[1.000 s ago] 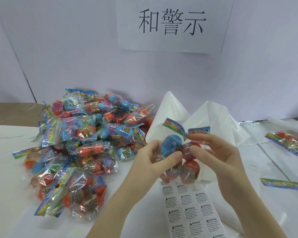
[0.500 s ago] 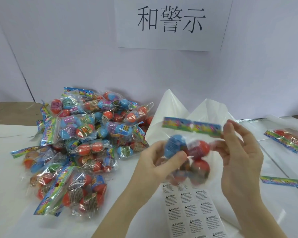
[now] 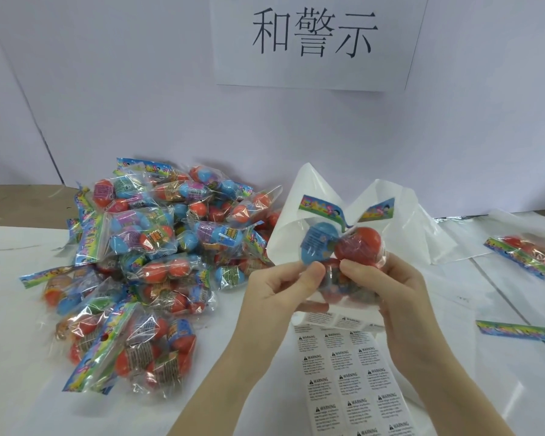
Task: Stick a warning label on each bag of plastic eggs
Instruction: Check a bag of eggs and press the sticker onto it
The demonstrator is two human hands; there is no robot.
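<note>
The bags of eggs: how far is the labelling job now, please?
Possibly done: one bag lies apart at the right; its label cannot be seen. In hand: the left hand and right hand both grip one held bag above the label sheet. Left: the large pile at the left, so most of the work seems to remain.

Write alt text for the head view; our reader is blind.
Both hands, left hand and right hand, hold a clear bag of plastic eggs above a sheet of warning labels. A pile of bags lies to the left.
</note>
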